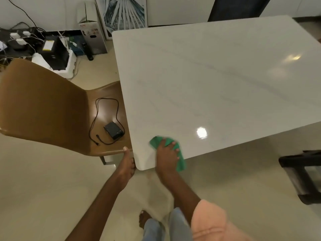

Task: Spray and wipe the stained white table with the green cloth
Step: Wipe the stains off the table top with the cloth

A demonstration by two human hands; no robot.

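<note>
The white table (217, 75) fills the right and middle of the view, glossy with faint grey streaks. A green cloth (179, 162) lies on its near left corner, one end hanging over the front edge. My right hand (166, 157) presses flat on the cloth with fingers spread. My left hand (127, 164) rests against the table's left edge at that corner, thumb pointing up, its fingers hidden under the edge. No spray bottle is in view.
A brown chair (43, 108) stands close against the table's left side, with a small black box and cable (113, 130) on its seat. Cables, adapters and boxes (52, 51) crowd the floor at the back left. A dark stool (305, 174) stands at the right.
</note>
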